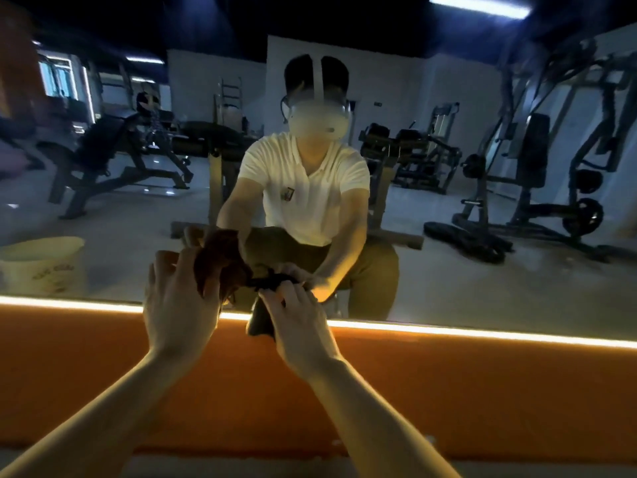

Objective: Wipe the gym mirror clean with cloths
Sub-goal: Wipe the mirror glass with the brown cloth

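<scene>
The gym mirror [448, 270] fills the upper view above a lit strip. Against its lower edge my left hand [179, 305] presses a crumpled reddish-brown cloth [220, 267], fingers spread over it. My right hand [300, 322] pinches a dark cloth [260, 322] that hangs down past the mirror's bottom edge. Both cloths sit close together, nearly touching. The mirror reflects a seated person in a white shirt with both arms stretched forward.
A glowing light strip [482, 331] runs along the mirror's base above an orange wall panel [482, 391]. The reflection shows a pale bucket [41, 267] at the left, weight benches, machines and coiled battle ropes [465, 239] on the floor.
</scene>
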Demonstrator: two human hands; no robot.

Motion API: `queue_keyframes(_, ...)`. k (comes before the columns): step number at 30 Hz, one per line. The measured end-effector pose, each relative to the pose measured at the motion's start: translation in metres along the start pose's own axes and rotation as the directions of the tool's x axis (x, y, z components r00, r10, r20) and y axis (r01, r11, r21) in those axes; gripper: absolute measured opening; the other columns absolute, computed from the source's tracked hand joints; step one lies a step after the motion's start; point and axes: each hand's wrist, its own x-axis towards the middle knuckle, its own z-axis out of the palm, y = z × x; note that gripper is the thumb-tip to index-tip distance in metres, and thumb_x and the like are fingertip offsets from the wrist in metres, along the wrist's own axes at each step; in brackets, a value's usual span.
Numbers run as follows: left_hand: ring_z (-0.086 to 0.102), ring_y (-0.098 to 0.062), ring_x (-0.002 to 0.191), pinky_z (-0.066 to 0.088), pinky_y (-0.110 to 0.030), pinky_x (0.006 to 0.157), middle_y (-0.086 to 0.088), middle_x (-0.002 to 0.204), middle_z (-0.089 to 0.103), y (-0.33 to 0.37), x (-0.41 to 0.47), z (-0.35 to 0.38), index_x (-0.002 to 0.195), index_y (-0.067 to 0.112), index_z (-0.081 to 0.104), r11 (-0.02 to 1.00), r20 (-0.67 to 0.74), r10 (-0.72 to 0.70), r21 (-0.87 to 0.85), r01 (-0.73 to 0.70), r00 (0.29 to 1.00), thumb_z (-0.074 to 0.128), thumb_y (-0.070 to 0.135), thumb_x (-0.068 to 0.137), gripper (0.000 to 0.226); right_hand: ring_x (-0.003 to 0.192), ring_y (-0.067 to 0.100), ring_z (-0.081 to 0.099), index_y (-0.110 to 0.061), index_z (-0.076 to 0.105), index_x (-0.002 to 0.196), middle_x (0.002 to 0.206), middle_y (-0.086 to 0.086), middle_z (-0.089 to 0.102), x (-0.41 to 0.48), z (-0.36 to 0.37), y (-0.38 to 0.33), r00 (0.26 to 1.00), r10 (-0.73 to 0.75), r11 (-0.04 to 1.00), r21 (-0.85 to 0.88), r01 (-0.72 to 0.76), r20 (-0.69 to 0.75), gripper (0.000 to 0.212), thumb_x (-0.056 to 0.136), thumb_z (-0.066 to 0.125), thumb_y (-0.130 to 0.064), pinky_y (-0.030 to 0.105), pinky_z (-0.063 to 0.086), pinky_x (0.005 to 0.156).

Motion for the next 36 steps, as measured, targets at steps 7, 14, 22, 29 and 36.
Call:
queue_keyframes(7,0.059,-0.039,0.107,0.053,-0.052,0.086,-0.024,0.119,0.057,0.007,-0.006,0.003,0.143,0.005,0.05,0.998,-0.003,-0.055,-0.025,0.055,0.998,0.067,0.016,0.097,0.05,0.105,0.025,0.063,-0.015,0.055,0.121,0.119,0.009,0.06,-0.077,-0.068,0.128,0.752,0.607,0.788,0.069,-0.612,-0.258,0.036,0.09,0.074,-0.018,0.039,0.057,0.089)
queue_keyframes(14,0.065,-0.032,0.101,0.056,-0.047,0.082,-0.011,0.11,0.063,0.026,-0.009,-0.011,0.128,0.007,0.058,0.97,0.051,-0.236,-0.055,0.239,0.97,0.068,0.017,0.097,0.034,0.106,0.038,0.063,-0.005,0.049,0.125,0.123,0.022,0.057,-0.07,-0.085,0.108,0.566,0.782,0.614,0.167,-0.772,-0.26,0.056,0.079,0.082,-0.01,0.054,0.06,0.083)
queue_keyframes(22,0.063,-0.016,0.09,0.058,-0.041,0.075,0.005,0.105,0.06,0.034,-0.012,-0.05,0.122,0.017,0.06,0.943,-0.007,-0.315,-0.112,0.312,0.949,0.065,0.023,0.099,0.024,0.113,0.029,0.065,-0.01,0.054,0.124,0.123,0.011,0.061,0.001,-0.034,-0.011,0.925,0.379,0.902,0.226,-0.368,-0.005,0.049,0.082,0.078,-0.001,0.042,0.058,0.088)
queue_keyframes(29,0.056,-0.012,0.098,0.046,-0.028,0.081,0.002,0.111,0.061,-0.037,-0.018,-0.06,0.122,0.014,0.063,0.93,-0.003,-0.366,-0.031,0.365,0.931,0.068,0.015,0.096,0.026,0.107,0.033,0.06,-0.004,0.055,0.119,0.121,0.021,0.058,-0.022,-0.037,0.036,0.872,0.448,0.893,0.142,-0.427,-0.197,0.039,0.084,0.072,-0.001,0.048,0.058,0.086)
queue_keyframes(36,0.061,-0.022,0.101,0.05,-0.036,0.085,-0.006,0.111,0.065,-0.07,0.015,-0.071,0.122,0.01,0.062,0.942,0.005,-0.332,-0.049,0.332,0.943,0.066,0.018,0.097,0.026,0.11,0.045,0.055,-0.003,0.049,0.117,0.125,0.028,0.05,-0.013,-0.058,0.06,0.547,0.752,0.627,0.144,-0.766,-0.367,0.045,0.08,0.074,0.001,0.059,0.053,0.09)
